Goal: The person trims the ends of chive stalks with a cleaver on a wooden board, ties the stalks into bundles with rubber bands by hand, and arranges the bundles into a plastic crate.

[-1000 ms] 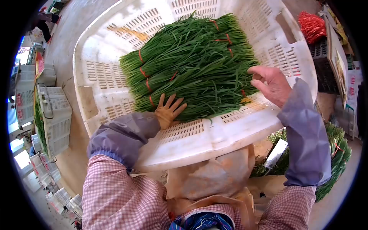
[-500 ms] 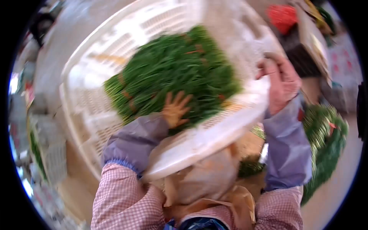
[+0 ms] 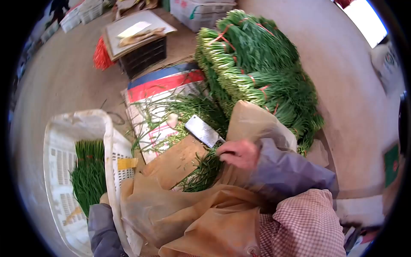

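Note:
My right hand [image 3: 239, 154] is just beside the handle end of a cleaver [image 3: 203, 131], slightly blurred, its fingers loosely bent and nothing visible in them. Whether it touches the handle I cannot tell. The blade lies over a wooden board [image 3: 177, 160] among loose green trimmings [image 3: 201, 173]. At lower left, my left hand [image 3: 104, 198] is inside a white plastic basket [image 3: 112, 150], mostly hidden by the rim and sleeve, so its fingers do not show. Next to it in the basket are bundled green stalks, like garlic chives [image 3: 89, 169].
A large pile of banded green bundles [image 3: 261, 73] stands on the right. Trimmings litter a striped sack [image 3: 165, 83]. Behind it, a black crate [image 3: 143, 58] carries a board, with a red net bag [image 3: 102, 53] beside it. A white crate [image 3: 203, 13] stands farther back.
The basket with the green bundles has moved from in front of me to my lower left. My right hand has let go of its rim and is now by the cleaver. My view has turned.

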Action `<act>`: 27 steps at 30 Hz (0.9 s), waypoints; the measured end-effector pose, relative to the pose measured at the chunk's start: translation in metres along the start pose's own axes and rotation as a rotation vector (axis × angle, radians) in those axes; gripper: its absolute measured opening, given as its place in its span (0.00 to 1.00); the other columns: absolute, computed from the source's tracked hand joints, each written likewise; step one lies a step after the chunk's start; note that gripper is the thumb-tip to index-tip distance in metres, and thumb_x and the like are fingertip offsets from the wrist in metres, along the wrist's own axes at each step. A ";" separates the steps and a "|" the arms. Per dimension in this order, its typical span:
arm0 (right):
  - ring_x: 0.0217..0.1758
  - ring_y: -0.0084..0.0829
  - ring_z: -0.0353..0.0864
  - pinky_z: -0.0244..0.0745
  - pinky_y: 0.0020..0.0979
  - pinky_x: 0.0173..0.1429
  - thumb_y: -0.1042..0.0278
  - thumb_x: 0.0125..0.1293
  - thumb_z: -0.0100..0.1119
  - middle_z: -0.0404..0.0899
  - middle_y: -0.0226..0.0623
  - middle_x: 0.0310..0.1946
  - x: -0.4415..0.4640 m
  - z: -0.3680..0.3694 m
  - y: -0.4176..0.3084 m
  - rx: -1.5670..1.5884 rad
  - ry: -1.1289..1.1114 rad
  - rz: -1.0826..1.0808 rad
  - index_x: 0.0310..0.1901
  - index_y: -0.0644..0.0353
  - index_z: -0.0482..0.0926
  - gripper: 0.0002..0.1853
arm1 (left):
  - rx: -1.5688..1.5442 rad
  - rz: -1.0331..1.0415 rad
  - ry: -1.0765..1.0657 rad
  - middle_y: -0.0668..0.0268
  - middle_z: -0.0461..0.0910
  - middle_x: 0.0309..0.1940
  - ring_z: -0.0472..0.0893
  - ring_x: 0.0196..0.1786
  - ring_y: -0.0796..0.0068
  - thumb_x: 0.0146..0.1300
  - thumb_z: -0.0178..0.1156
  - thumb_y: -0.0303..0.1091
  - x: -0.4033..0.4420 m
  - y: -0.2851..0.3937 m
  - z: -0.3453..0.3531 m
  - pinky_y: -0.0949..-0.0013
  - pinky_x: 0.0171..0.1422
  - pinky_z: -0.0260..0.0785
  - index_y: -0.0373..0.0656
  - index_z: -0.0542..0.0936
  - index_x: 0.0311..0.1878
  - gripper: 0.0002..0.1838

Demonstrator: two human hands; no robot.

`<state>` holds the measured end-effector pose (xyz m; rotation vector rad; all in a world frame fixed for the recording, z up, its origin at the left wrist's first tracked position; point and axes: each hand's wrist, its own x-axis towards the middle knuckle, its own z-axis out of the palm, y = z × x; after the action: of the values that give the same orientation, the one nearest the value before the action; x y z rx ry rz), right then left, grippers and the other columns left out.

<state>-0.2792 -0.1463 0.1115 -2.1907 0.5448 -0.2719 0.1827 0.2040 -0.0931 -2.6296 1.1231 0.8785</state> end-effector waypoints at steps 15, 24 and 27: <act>0.29 0.24 0.81 0.77 0.27 0.34 0.75 0.66 0.55 0.83 0.37 0.31 -0.050 -0.252 0.220 0.302 0.526 0.198 0.46 0.69 0.80 0.10 | -0.496 0.512 0.352 0.53 0.83 0.51 0.82 0.55 0.62 0.60 0.63 0.22 -0.149 0.373 -0.165 0.64 0.63 0.71 0.35 0.79 0.58 0.21; 0.66 0.43 0.74 0.67 0.38 0.70 0.70 0.60 0.61 0.76 0.51 0.60 0.198 -0.404 0.420 -0.591 0.656 -0.006 0.64 0.60 0.74 0.28 | -0.382 0.571 0.247 0.51 0.82 0.49 0.81 0.51 0.50 0.62 0.64 0.44 -0.132 0.431 -0.077 0.53 0.58 0.73 0.43 0.81 0.58 0.23; 0.58 0.40 0.78 0.73 0.38 0.66 0.80 0.57 0.61 0.77 0.48 0.57 0.248 -0.465 0.502 -0.901 0.843 -0.433 0.62 0.70 0.73 0.28 | -0.271 0.543 0.270 0.52 0.81 0.52 0.79 0.55 0.51 0.64 0.61 0.49 -0.124 0.434 -0.064 0.50 0.61 0.70 0.46 0.78 0.62 0.26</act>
<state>-0.3787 -0.8603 0.0108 -3.0112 0.7154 -1.4598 -0.1598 -0.0496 0.0679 -2.7560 1.9792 0.8162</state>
